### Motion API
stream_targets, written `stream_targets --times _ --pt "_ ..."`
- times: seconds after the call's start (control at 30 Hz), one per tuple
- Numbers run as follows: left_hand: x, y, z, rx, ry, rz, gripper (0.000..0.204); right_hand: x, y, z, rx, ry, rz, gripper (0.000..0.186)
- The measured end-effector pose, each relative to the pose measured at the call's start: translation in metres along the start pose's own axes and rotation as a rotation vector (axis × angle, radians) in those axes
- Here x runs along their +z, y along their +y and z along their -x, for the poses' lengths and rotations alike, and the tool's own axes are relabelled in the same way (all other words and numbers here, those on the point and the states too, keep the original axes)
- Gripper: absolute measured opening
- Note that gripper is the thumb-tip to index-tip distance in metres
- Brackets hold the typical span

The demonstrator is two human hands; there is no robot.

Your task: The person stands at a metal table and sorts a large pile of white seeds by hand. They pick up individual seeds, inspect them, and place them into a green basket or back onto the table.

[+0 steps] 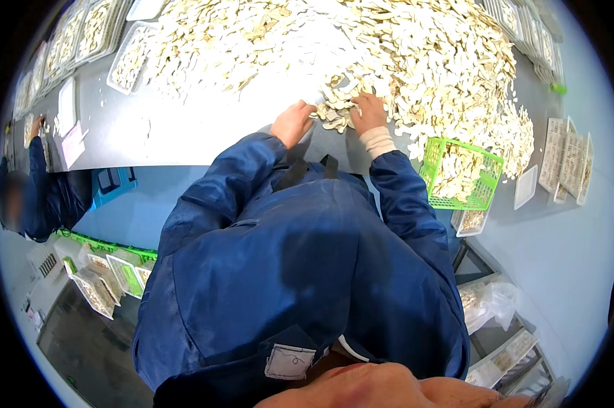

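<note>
**Pale slices under two hands at the heap's edge**

Blue jacket sleeves (395, 197) run up from the near edge to both hands. The left hand (292, 124) lies on the grey surface (184, 136), fingers curled loosely; whether that grip has hold of anything cannot be told. Just to its right, the right hand (368, 112) presses down on a small clump of pale dried slices (334, 117), fingers bent over them; how far this grip is closed cannot be told either. Right of the right hand and nearer, a green plastic basket (487, 187) holds more slices. Beyond both hands the big heap of slices (388, 47) spreads across the surface. Far left of the left hand, clear trays (127, 61) filled with slices stand in rows, and another person's blue sleeve (45, 183) shows at the surface's end.
</note>
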State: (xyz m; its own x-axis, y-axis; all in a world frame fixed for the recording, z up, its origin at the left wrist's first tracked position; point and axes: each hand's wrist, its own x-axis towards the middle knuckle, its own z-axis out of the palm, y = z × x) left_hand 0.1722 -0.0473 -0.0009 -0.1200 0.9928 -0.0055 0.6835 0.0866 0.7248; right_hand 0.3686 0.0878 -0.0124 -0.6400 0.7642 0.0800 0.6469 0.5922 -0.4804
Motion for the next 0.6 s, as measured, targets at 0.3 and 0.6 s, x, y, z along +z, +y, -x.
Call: stream_targets --times 0.3,0.6 --pt "0.030 -0.016 -0.016 -0.023 -0.050 -0.213 0.020 0.005 -0.013 -0.030 -0.033 -0.238 0.148 0.034" --pt "0.025 -0.015 -0.001 -0.210 0.068 -0.106 0.017 -0.013 0.023 -0.023 0.048 -0.286 -0.053 0.030"
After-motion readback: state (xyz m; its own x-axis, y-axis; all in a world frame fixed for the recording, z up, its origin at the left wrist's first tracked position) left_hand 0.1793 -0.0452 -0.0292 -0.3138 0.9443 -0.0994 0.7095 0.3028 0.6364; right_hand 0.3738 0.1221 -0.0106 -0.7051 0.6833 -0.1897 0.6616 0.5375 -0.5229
